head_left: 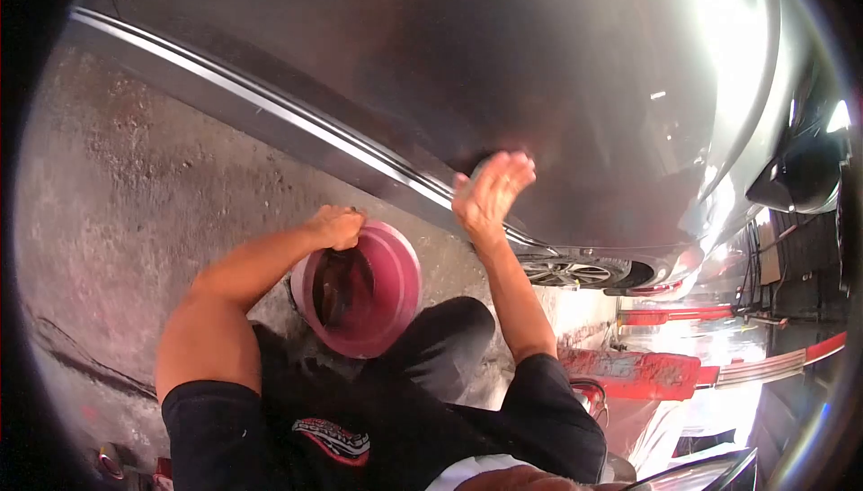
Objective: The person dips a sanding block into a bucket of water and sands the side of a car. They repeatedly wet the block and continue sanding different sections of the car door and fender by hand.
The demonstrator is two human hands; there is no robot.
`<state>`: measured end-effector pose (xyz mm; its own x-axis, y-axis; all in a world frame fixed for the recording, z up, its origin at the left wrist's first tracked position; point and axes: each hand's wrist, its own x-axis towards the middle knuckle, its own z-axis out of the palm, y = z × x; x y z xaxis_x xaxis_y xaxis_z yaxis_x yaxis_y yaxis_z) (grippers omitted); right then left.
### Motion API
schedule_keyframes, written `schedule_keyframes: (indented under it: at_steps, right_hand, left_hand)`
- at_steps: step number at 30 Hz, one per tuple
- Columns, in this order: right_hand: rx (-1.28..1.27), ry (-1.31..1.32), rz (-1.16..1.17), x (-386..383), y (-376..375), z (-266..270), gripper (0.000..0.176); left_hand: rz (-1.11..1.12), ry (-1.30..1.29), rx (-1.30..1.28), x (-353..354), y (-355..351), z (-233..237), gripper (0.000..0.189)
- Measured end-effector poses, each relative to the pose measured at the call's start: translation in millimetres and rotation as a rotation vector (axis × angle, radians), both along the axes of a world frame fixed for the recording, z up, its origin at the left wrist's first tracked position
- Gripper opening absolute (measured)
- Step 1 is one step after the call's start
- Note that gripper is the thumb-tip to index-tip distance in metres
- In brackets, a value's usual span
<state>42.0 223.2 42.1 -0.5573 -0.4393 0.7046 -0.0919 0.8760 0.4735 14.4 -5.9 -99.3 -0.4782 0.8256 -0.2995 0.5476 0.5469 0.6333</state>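
My left hand (pixel 338 227) is closed at the upper rim of a pink bucket (pixel 395 289), its fingers bent over the edge. Dark shapes show inside the bucket, which stands on the floor by my knee. My right hand (pixel 493 196) is raised to the side of a dark grey car (pixel 378 59), with fingers stretched out and lying along the lower door panel. Behind these fingers a dark patch with a pale edge shows on the panel; I cannot tell if it is a pad or a reflection. A bright trim strip (pixel 270 109) runs just below that hand.
Rough concrete floor (pixel 153 176) lies left of the bucket. A car wheel (pixel 575 272) is right of my right forearm. Farther right are red lift arms (pixel 638 374) and a dark side mirror (pixel 800 172). My bent knee (pixel 454 329) is beside the bucket.
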Motion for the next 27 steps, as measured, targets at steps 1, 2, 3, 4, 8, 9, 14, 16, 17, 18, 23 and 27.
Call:
schedule_keyframes:
  at_steps: [1,2,3,4,8,9,14,16,17,18,23,27]
  right_hand:
    - [0.038,-0.092,0.031,-20,-38,18,0.076]
    - [0.071,-0.194,0.054,-34,-80,33,0.076]
    - [0.081,-0.212,-0.005,-41,-110,35,0.08]
    - [0.1,-0.219,-0.049,-49,-126,35,0.084]
    - [0.1,-0.22,-0.038,7,-24,25,0.082]
    - [0.107,-0.21,-0.028,-1,-19,24,0.082]
    - [0.13,-0.253,-0.046,-24,-86,32,0.078]
    - [0.17,-0.273,-0.044,-7,-55,37,0.071]
    - [0.165,-0.265,-0.075,6,-34,29,0.067]
    - [0.141,-0.352,-0.135,14,-10,16,0.066]
    - [0.059,-0.345,-0.007,-17,-86,45,0.078]
    - [0.072,-0.274,-0.072,14,-23,10,0.072]
  left_hand:
    - [-0.01,0.032,0.022,0,3,-6,0.038]
    - [-0.018,0.029,0.015,0,3,-9,0.038]
    - [-0.01,0.05,0.015,4,6,-12,0.039]
    - [0.014,0.081,0.021,2,8,-14,0.039]
    - [0.001,0.069,0.079,-8,7,-22,0.038]
    - [0.027,0.07,0.076,-10,7,-21,0.037]
    - [-0.018,0.032,0.006,-9,8,-10,0.037]
    - [-0.051,0.038,0.042,-6,8,-19,0.038]
    - [-0.049,0.044,0.037,-4,7,-23,0.038]
    - [-0.016,0.085,0.05,-5,8,-24,0.039]
    - [0.002,0.077,0.006,-3,12,-23,0.039]
    - [-0.043,0.057,0.007,-1,1,-10,0.04]
